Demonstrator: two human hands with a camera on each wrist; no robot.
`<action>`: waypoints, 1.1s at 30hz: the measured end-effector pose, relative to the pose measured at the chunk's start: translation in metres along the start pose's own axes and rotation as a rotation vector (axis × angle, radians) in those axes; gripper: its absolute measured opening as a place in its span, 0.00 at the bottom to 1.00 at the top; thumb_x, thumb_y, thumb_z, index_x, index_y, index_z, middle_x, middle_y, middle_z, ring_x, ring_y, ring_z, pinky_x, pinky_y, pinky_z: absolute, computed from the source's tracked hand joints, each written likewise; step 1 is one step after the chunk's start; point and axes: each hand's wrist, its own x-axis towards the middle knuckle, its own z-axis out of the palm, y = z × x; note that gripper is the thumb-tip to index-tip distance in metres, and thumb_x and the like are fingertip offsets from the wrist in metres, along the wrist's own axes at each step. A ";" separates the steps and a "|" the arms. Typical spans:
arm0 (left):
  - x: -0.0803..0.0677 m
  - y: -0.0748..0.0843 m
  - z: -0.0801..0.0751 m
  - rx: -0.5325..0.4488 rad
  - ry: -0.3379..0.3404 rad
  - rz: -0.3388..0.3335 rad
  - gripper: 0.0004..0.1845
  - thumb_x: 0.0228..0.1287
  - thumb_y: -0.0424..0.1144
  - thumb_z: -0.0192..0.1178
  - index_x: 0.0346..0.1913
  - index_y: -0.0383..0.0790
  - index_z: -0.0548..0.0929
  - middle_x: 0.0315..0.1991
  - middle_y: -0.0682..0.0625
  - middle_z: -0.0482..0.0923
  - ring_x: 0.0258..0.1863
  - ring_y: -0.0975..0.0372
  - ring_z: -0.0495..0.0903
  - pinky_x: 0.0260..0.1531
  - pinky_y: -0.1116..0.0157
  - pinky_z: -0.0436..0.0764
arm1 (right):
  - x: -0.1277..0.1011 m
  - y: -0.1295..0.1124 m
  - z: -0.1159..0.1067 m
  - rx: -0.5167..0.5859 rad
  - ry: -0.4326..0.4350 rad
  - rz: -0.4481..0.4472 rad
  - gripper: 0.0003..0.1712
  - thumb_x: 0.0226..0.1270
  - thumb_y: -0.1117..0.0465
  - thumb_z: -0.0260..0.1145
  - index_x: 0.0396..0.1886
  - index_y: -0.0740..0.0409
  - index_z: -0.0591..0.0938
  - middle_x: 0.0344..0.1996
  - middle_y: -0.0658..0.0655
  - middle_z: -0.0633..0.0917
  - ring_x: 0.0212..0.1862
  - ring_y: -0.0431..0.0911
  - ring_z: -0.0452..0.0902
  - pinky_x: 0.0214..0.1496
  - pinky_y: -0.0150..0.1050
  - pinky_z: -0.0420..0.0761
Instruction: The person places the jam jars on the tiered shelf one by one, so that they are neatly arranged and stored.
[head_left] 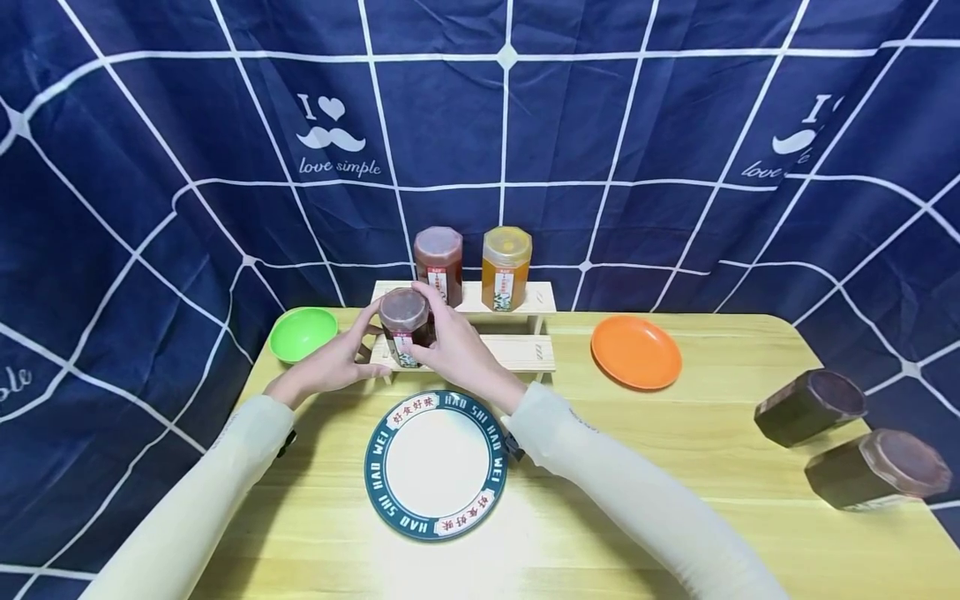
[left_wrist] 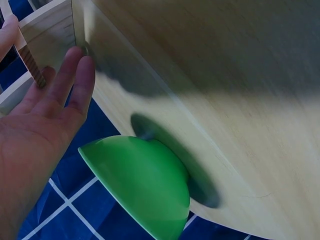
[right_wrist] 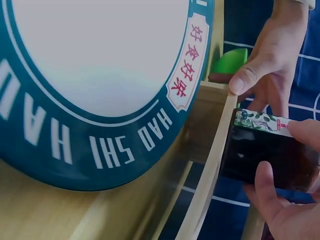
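A dark jar with a brown lid and a flowered label sits at the left end of the lower step of a small wooden stepped shelf. My right hand grips it from the right, thumb and fingers curled round its side. My left hand is at the jar's left side. Its fingers are straight and lie against the shelf and the jar, with the thumb at the step's edge. I cannot tell whether the jar rests on the step.
On the upper step stand a dark red jar and an amber jar. A green bowl is at the table's left edge and an orange plate to the right. A teal-rimmed white plate is in front, and two dark jars lie at far right.
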 end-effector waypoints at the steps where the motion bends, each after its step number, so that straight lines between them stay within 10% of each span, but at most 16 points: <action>1: 0.001 0.001 0.000 -0.001 -0.001 -0.004 0.63 0.71 0.33 0.76 0.90 0.51 0.37 0.72 0.27 0.72 0.53 0.42 0.85 0.56 0.41 0.83 | -0.002 0.000 -0.001 0.000 0.002 0.006 0.55 0.70 0.62 0.80 0.87 0.46 0.57 0.63 0.59 0.81 0.45 0.49 0.84 0.49 0.45 0.85; 11: 0.003 0.003 0.003 -0.001 0.000 -0.014 0.61 0.71 0.33 0.76 0.89 0.51 0.39 0.70 0.27 0.74 0.51 0.42 0.86 0.56 0.40 0.83 | -0.031 -0.002 -0.017 0.002 0.007 0.063 0.51 0.72 0.56 0.78 0.86 0.47 0.59 0.75 0.61 0.72 0.71 0.53 0.76 0.67 0.52 0.80; 33: -0.002 0.003 0.005 -0.022 0.010 0.041 0.62 0.70 0.35 0.77 0.89 0.46 0.39 0.68 0.23 0.74 0.47 0.41 0.87 0.52 0.40 0.83 | -0.107 0.001 -0.114 0.214 0.190 0.039 0.25 0.76 0.65 0.71 0.69 0.56 0.80 0.66 0.56 0.84 0.64 0.51 0.82 0.58 0.49 0.85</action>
